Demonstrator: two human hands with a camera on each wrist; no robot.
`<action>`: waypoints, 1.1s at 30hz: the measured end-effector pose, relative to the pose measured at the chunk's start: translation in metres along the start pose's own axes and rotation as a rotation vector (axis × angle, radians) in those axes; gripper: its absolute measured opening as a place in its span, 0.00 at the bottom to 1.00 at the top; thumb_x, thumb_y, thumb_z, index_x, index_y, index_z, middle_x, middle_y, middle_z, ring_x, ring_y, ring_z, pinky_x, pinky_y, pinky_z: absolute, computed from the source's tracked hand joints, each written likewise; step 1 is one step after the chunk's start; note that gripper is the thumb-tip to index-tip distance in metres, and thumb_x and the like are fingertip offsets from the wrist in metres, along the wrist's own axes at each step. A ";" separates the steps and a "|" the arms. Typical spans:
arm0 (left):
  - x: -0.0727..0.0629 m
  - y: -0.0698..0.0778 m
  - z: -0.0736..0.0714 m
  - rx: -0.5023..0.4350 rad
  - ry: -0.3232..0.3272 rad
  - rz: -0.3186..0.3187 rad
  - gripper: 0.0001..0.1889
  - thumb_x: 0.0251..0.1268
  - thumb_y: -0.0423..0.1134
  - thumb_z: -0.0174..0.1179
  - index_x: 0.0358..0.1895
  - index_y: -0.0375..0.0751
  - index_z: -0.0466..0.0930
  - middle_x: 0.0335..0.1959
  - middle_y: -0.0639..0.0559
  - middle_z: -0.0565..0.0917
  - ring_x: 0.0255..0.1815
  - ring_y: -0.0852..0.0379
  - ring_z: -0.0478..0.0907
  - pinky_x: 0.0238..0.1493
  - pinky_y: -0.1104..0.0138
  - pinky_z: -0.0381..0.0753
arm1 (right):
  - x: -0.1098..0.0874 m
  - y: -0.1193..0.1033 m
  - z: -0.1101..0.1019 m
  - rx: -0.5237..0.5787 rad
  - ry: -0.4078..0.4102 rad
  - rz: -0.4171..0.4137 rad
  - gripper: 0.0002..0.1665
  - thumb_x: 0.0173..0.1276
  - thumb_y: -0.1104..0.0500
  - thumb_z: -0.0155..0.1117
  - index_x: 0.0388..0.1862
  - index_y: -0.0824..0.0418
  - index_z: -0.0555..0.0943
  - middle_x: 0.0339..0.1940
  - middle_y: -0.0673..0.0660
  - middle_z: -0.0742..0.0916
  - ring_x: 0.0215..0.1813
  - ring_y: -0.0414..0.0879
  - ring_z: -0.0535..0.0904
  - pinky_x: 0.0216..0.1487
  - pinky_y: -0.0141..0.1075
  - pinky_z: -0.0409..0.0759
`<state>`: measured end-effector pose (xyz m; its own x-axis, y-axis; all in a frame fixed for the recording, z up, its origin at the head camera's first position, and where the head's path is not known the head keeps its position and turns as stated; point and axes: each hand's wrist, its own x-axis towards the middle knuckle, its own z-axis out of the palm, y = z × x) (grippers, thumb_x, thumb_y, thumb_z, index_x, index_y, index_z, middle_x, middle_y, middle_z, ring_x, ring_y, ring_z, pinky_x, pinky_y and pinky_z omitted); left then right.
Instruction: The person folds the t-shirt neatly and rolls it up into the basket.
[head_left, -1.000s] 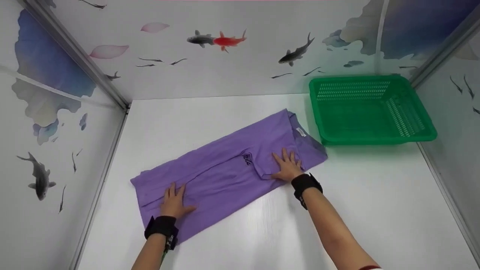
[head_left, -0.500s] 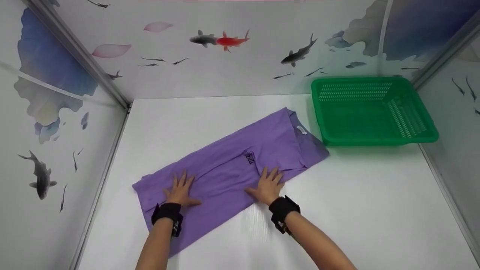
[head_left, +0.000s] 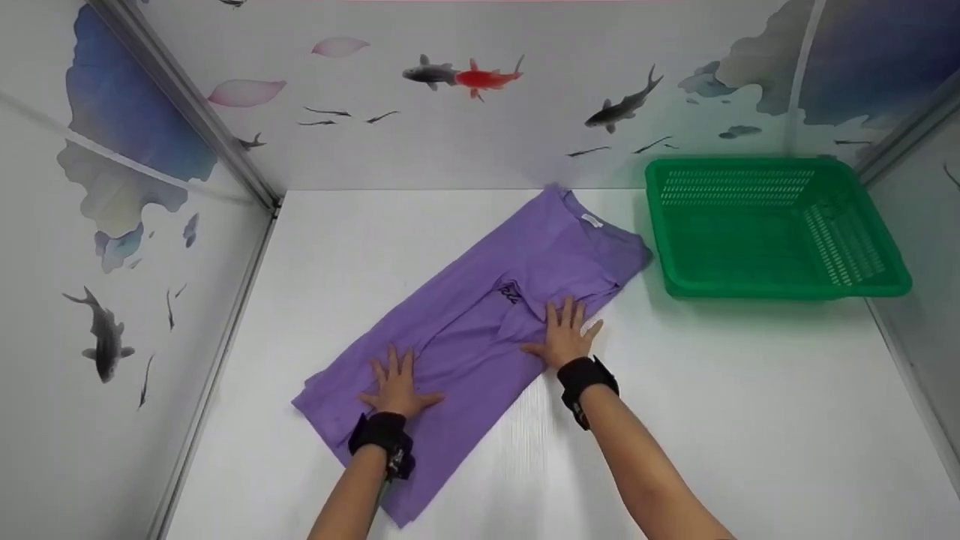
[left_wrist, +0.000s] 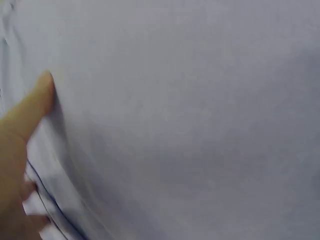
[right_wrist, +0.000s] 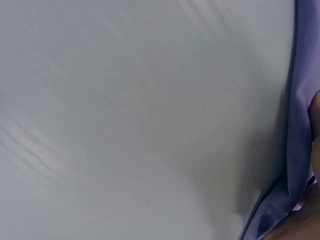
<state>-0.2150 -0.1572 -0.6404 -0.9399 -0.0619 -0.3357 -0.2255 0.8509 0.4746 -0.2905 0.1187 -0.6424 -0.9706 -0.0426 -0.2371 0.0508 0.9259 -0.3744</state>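
A purple T-shirt [head_left: 465, 300] lies folded into a long strip, slanting across the white table, its collar with a white label at the far right end. Dark lettering shows near a sleeve fold in its middle. My left hand [head_left: 397, 394] rests on the lower left part with fingers spread; its thumb [left_wrist: 37, 102] lies on the cloth in the left wrist view. My right hand [head_left: 566, 341] presses with spread fingers on the near edge, below the sleeve. In the right wrist view only part of that hand [right_wrist: 315, 160] shows, at the shirt's edge [right_wrist: 298, 130].
A green plastic basket [head_left: 780, 292] stands at the back right, close to the collar end. White panels with painted fish [head_left: 487, 78] rise at the back and both sides of the table [head_left: 720, 420]. Each wrist wears a black band [head_left: 589, 382].
The shirt has turned, its collar end moving away and its lower end swinging right and nearer. The right hand slid down the near edge, then moved back up with the cloth. The view has shifted slightly.
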 end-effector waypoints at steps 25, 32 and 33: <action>0.067 0.086 0.010 0.357 -0.141 0.321 0.41 0.58 0.52 0.69 0.74 0.49 0.62 0.78 0.47 0.55 0.78 0.43 0.48 0.66 0.32 0.49 | -0.076 -0.007 0.034 0.016 -0.062 -0.284 0.60 0.52 0.37 0.74 0.75 0.64 0.60 0.76 0.74 0.55 0.75 0.72 0.46 0.66 0.73 0.43; 0.047 0.099 0.035 0.180 -0.021 0.185 0.44 0.55 0.51 0.71 0.74 0.46 0.62 0.78 0.43 0.54 0.77 0.38 0.46 0.64 0.31 0.53 | -0.063 0.029 0.011 -0.091 -0.154 -0.333 0.59 0.53 0.33 0.71 0.77 0.57 0.59 0.78 0.68 0.55 0.76 0.69 0.47 0.65 0.74 0.39; 0.044 0.104 0.040 0.155 -0.005 0.161 0.44 0.56 0.51 0.71 0.75 0.46 0.61 0.78 0.43 0.53 0.77 0.38 0.45 0.64 0.31 0.52 | -0.061 0.035 0.007 -0.105 -0.169 -0.337 0.59 0.53 0.33 0.71 0.77 0.56 0.59 0.78 0.67 0.55 0.77 0.69 0.46 0.65 0.74 0.38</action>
<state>-0.2693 -0.0503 -0.6384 -0.9593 0.0837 -0.2696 -0.0299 0.9195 0.3919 -0.2281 0.1516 -0.6471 -0.8758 -0.4039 -0.2643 -0.2970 0.8826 -0.3644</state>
